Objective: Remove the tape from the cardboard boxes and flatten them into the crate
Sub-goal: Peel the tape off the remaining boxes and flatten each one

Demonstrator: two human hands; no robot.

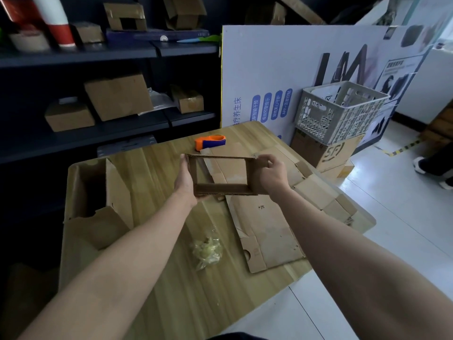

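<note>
At 9 o'clock from the work, a large open box (98, 204) stands on the wooden table (152, 182), not yet flattened. The left hand (186, 177) cups the left wall of the small box (220, 190). Its thumb lies up that wall and its fingertips show under the near corner, with the other fingers hidden behind the card. The small box is held clear above the table with both ends open, a 4-walled sleeve one looks straight through. No tape shows on it from here. A tape dispenser (210, 141) lies at its 12 o'clock, and a crumpled wad of what looks like tape (207, 250) at 6. The right hand (272, 173) closes on the right wall, fingers curled over the far corner.

The step looks like collapsing this sleeve. To do it well, I judge, shear the hands, 1 wall toward 12 o'clock and the other toward 6. That way 2 opposite creases fold and the long walls meet. Squeezing straight inward would likely buckle the card.

The box sits squarely between the 2 hands, each gripping 1 short wall. Flattened cardboard (267, 231) lies on the table at 4 o'clock. The crate (326, 119) is at 2 o'clock, well apart, perched on a brown box (326, 153) beyond the table.
</note>
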